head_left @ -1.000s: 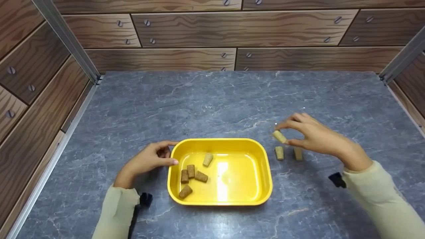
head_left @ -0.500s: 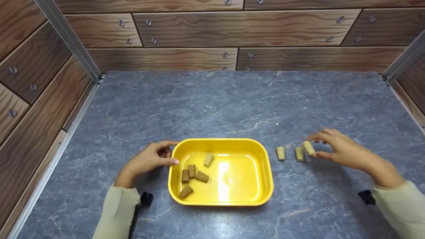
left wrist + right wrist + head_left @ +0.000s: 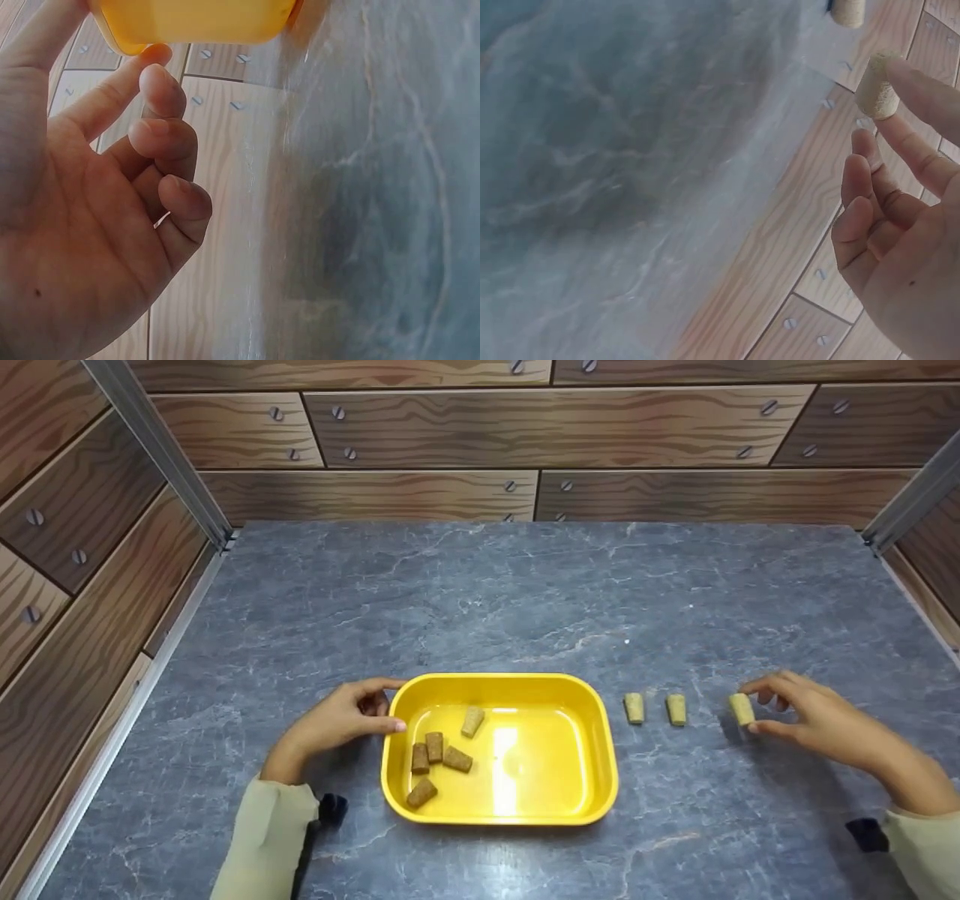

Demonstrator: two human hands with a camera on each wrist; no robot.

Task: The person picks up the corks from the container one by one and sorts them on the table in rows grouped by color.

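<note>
My right hand (image 3: 829,727) pinches a pale cork stopper (image 3: 741,709) between thumb and forefinger, close to the tabletop; whether the stopper touches it I cannot tell. The right wrist view shows the same stopper (image 3: 877,86) at the fingertips, the other fingers curled loosely. To its left, two pale stoppers (image 3: 676,709) (image 3: 634,708) stand or lie in a row beside the yellow tray (image 3: 611,787). My left hand (image 3: 337,720) grips the tray's left end, thumb on the rim. Inside the tray are several brown cork stoppers (image 3: 457,759) and one pale stopper (image 3: 472,721).
The grey marbled tabletop (image 3: 450,600) runs back to a wood-patterned wall (image 3: 555,427). A similar panel (image 3: 82,577) borders the left side. Two tiny white specks lie on the tabletop behind the row of stoppers.
My right hand has carried the pale stopper to the right, past the two others, and lowered it towards the tabletop in line with them. My left hand stays on the tray.
</note>
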